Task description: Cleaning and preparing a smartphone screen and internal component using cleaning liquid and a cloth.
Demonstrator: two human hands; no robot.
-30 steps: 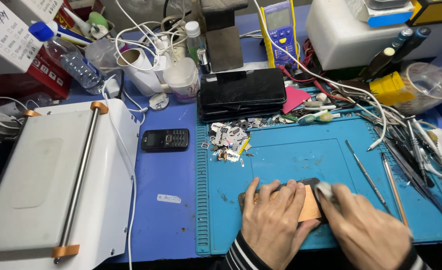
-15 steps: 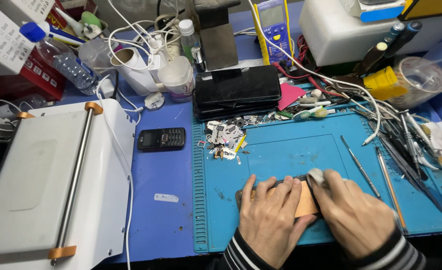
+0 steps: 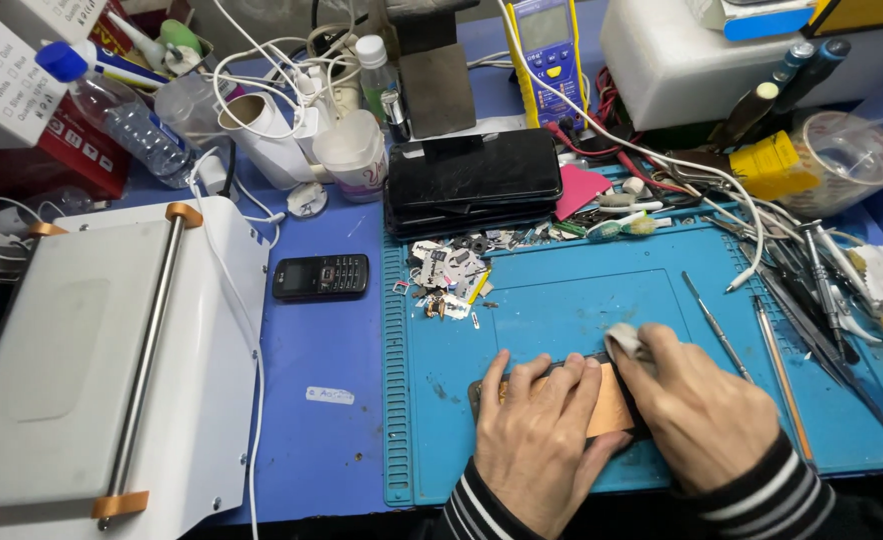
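A flat dark phone part with a copper-coloured face point(image 3: 612, 408) lies on the blue work mat point(image 3: 582, 300) near the front edge. My left hand point(image 3: 537, 440) presses flat on its left half, fingers spread over it. My right hand point(image 3: 707, 410) rests on its right end and pinches a small white-grey cloth wad point(image 3: 627, 342) against the part's upper right corner. Most of the part is hidden under both hands.
A stack of black phones point(image 3: 472, 180) sits behind the mat, with a pile of small parts point(image 3: 447, 275) in front. A small black keypad phone point(image 3: 320, 276) lies to the left. Metal tools point(image 3: 812, 310) crowd the right side. A white machine point(image 3: 102, 370) fills the left.
Both hands have stayed on the part while my right hand with the cloth has shifted slightly along its upper right edge. The view has drifted a little.
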